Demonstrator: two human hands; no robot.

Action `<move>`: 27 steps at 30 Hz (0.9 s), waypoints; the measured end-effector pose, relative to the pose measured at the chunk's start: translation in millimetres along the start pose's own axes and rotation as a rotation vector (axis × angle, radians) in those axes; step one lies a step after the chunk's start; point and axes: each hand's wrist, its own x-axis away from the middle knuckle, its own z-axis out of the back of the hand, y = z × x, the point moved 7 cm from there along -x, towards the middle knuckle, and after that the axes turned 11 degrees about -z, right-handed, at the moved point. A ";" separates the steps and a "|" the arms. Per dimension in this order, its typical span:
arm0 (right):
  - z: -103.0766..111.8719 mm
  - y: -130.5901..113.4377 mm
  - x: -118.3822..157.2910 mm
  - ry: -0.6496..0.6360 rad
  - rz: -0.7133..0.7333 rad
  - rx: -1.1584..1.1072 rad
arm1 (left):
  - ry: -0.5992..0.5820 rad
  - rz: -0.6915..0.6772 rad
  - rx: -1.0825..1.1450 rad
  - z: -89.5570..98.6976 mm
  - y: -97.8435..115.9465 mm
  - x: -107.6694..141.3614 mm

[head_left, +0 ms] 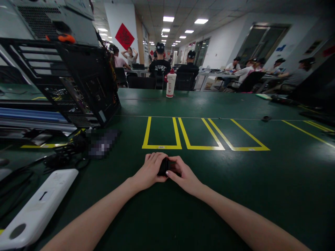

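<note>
Between my two hands is a small dark block-shaped object (163, 167), low over the green table (209, 202); its kind is not clear. My left hand (152, 168) wraps round its left side, fingers over the far edge and thumb at the near edge. On the other side, my right hand (183, 174) pinches it with the thumb in front and the fingers behind. Much of the object is covered by my fingers. Just beyond my hands, yellow tape (161, 147) marks outlines on the tabletop.
An open black computer case (86, 83) stands at the left, with a tangle of black cables (68, 153) before it. A long white device (42, 205) lies at near left. Farther back are a white bottle with a red lid (171, 83) and a small black ring-like item (266, 119). Several people sit beyond.
</note>
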 end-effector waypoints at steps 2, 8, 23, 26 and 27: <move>0.3 1.6 -0.9 0.002 -0.009 -0.018 | 0.004 -0.008 0.002 0.3 0.5 -0.1; 0.8 4.8 -3.6 0.004 -0.019 -0.041 | 0.014 -0.018 0.005 -0.3 -0.4 0.5; 1.1 -2.1 0.2 0.017 0.079 -0.045 | 0.012 -0.009 -0.005 -1.3 -1.7 0.9; 0.8 0.4 -1.0 0.019 0.042 -0.064 | 0.022 -0.009 -0.008 -2.1 -2.2 0.6; 1.0 1.3 -1.3 0.026 0.030 -0.059 | 0.030 -0.009 -0.011 -2.4 -2.7 0.6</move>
